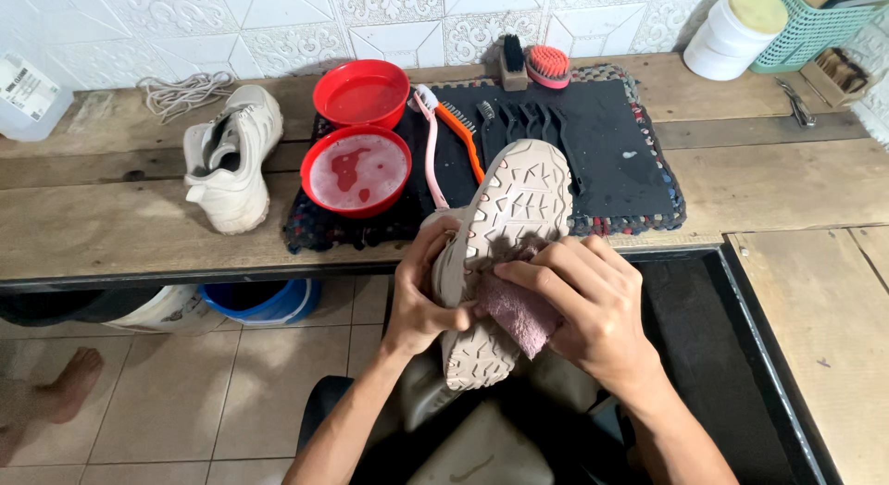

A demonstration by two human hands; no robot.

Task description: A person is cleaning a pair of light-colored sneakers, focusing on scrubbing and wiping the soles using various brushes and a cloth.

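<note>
Both hands on the upturned shoe, held just off the counter's front edge.
Your left hand (421, 304) is wrapped around the beige shoe (500, 254) at its side, sole up; your right hand (593, 309) is closed on a pink cloth (520, 311), pressing it to the sole. Second shoe (231, 156) sits toward the counter's (787, 184) left end, beside two red bowls (359, 168).

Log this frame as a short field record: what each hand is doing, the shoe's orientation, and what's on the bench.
left hand: grips the side of the beige shoe
right hand: presses a pink cloth against the sole
shoe orientation: sole up, facing the camera
second shoe: on the wooden bench, unlaced, laces beside it
bowls: two red ones, near bowl with foamy water, far bowl behind it
brushes: several on a black mat
</note>
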